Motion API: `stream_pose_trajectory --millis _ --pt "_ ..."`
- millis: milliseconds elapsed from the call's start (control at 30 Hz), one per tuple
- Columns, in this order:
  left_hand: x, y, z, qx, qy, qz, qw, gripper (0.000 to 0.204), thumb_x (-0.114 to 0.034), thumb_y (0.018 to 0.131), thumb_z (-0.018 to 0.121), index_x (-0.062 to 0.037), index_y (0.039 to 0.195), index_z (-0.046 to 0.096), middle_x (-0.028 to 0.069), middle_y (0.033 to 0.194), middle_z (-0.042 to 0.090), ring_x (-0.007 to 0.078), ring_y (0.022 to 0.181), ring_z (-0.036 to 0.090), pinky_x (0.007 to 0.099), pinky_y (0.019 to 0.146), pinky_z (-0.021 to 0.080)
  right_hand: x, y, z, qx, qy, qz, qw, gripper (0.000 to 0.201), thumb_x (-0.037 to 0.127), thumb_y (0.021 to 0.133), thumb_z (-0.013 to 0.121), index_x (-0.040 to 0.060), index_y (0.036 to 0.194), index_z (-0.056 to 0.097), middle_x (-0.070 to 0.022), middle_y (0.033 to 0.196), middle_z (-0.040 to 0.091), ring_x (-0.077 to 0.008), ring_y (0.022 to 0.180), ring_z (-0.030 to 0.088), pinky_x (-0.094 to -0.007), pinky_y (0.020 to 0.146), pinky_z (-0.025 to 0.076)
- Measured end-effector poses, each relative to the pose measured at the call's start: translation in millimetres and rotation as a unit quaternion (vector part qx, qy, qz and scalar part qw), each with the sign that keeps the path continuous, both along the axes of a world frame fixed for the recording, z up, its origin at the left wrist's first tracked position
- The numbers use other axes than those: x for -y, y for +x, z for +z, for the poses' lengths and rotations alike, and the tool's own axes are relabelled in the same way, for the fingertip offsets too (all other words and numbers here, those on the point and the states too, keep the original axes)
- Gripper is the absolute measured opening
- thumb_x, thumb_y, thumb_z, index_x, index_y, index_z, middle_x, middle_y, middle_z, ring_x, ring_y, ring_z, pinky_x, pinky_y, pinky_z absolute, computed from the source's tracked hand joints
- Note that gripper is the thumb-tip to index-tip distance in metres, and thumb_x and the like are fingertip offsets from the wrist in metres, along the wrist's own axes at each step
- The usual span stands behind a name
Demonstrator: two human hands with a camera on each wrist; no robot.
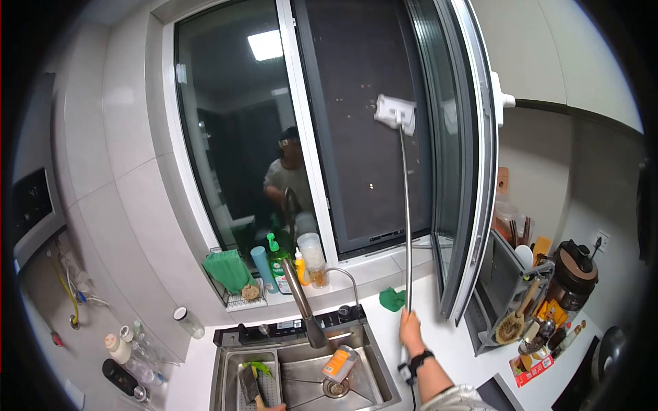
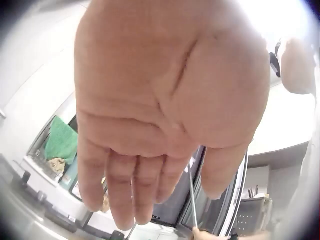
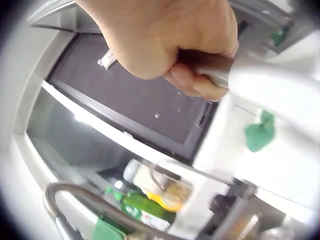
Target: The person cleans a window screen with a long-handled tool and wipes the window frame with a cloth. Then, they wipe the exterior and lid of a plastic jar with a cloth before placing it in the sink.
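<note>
My right hand (image 1: 411,330) grips the lower end of a long metal pole (image 1: 406,219) that rises to a white flat mop head (image 1: 395,113) pressed against the dark window screen. In the right wrist view the fingers (image 3: 200,82) curl round the pole's handle, and the mop head (image 3: 107,59) shows small beyond them. My left hand (image 2: 160,115) fills the left wrist view, palm towards the camera, fingers straight and holding nothing. In the head view only a sliver of it (image 1: 273,407) shows at the bottom edge, by the sink.
A steel sink (image 1: 384,377) with a tall faucet (image 1: 301,301) lies below the window, an orange-labelled can (image 1: 339,363) in its basin. Bottles (image 1: 277,264) line the sill. A green cloth (image 1: 392,299) lies by the pole. The open window sash (image 1: 466,171) and a dish rack (image 1: 507,294) stand right.
</note>
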State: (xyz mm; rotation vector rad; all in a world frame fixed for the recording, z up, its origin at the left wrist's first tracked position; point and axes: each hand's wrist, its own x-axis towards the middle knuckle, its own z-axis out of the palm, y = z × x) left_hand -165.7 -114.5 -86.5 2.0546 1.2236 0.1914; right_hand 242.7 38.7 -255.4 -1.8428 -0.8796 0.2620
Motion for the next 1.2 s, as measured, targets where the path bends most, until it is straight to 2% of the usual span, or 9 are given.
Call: stream_pose_trajectory --millis 300,500,567,633,733,833,967,1067,1200 --pt "-99 126 72 0.155 0.138 -0.264 0.942 0.046 -0.026 0.087 0.053 -0.0058 0.128 0.041 0.0161 0.120 0.051 0.0299 0.108 0.052 0.0345 0.091 0.041 18 6 -44 -0.002 0.008 0.002 1.000 0.036 0.032 0.093 0.037 -0.0025 0.087 0.047 -0.0218 0.062 0.057 -0.0329 0.051 0.058 -0.0427 0.047 0.045" --pt "-192 340 -20 0.189 0.371 -0.044 0.908 0.058 -0.030 0.088 0.050 0.0073 0.129 0.032 0.0251 0.112 0.052 0.0327 0.111 0.050 0.0377 0.088 0.044 61 -3 7 -0.101 -0.048 0.097 0.989 0.028 0.029 0.093 0.040 0.0010 0.091 0.036 -0.0138 0.054 0.052 -0.0251 0.043 0.055 -0.0388 0.038 0.043" --pt "-225 416 -76 0.199 0.343 0.056 0.916 0.056 -0.033 0.088 0.049 0.0121 0.118 0.038 0.0259 0.101 0.057 0.0338 0.099 0.057 0.0382 0.079 0.049 81 -3 32 -0.128 -0.056 0.146 0.979 0.025 0.023 0.093 0.040 -0.0006 0.091 0.032 -0.0114 0.051 0.049 -0.0220 0.038 0.052 -0.0354 0.033 0.042" --pt "-195 436 -59 0.371 -0.036 0.077 0.925 0.047 -0.037 0.089 0.047 0.0070 0.103 0.044 0.0204 0.083 0.061 0.0337 0.072 0.063 0.0383 0.065 0.051 97 10 43 -0.111 -0.080 0.140 0.981 0.019 0.016 0.092 0.038 -0.0017 0.092 0.032 -0.0120 0.051 0.049 -0.0214 0.037 0.051 -0.0345 0.033 0.043" --pt "-184 469 -108 0.380 0.123 0.099 0.912 0.035 -0.033 0.088 0.049 0.0020 0.095 0.048 0.0256 0.075 0.057 0.0456 0.076 0.055 0.0472 0.066 0.044 122 50 11 -0.097 -0.117 0.154 0.976 0.017 0.009 0.089 0.037 -0.0027 0.099 0.031 -0.0127 0.051 0.049 -0.0215 0.037 0.051 -0.0349 0.033 0.043" --pt "-173 468 -133 0.449 -0.020 0.154 0.880 0.034 -0.034 0.089 0.050 0.0003 0.086 0.051 0.0108 0.060 0.054 0.0232 0.052 0.052 0.0358 0.051 0.042 133 65 -42 -0.086 -0.116 0.194 0.970 0.030 0.011 0.085 0.043 -0.0007 0.110 0.032 -0.0264 0.065 0.056 -0.0360 0.050 0.058 -0.0431 0.047 0.047" --pt "-189 460 -109 0.501 -0.040 0.173 0.847 0.032 -0.033 0.090 0.050 -0.0020 0.083 0.050 0.0047 0.056 0.049 0.0137 0.043 0.046 0.0300 0.041 0.037 129 68 -74 0.088 0.131 0.191 0.969 0.028 0.025 0.091 0.046 0.0010 0.104 0.042 -0.0093 0.058 0.050 -0.0204 0.046 0.053 -0.0349 0.044 0.041" --pt "-223 463 -75 0.503 0.054 0.135 0.852 0.027 -0.030 0.092 0.047 -0.0081 0.078 0.041 -0.0031 0.055 0.040 0.0059 0.039 0.036 0.0227 0.035 0.028 144 60 -76 -0.439 0.060 0.373 0.815 0.042 0.037 0.096 0.033 0.0026 0.098 0.056 -0.0027 0.059 0.051 -0.0132 0.045 0.043 -0.0265 0.044 0.036" --pt "-249 448 31 0.588 -0.018 0.043 0.808 0.026 -0.029 0.093 0.046 -0.0092 0.078 0.041 -0.0041 0.053 0.036 0.0059 0.039 0.033 0.0230 0.035 0.027 109 57 17 -0.544 0.078 0.470 0.691 0.049 0.046 0.094 0.027 0.0010 0.102 0.044 -0.0009 0.054 0.034 -0.0100 0.040 0.031 -0.0247 0.039 0.029"
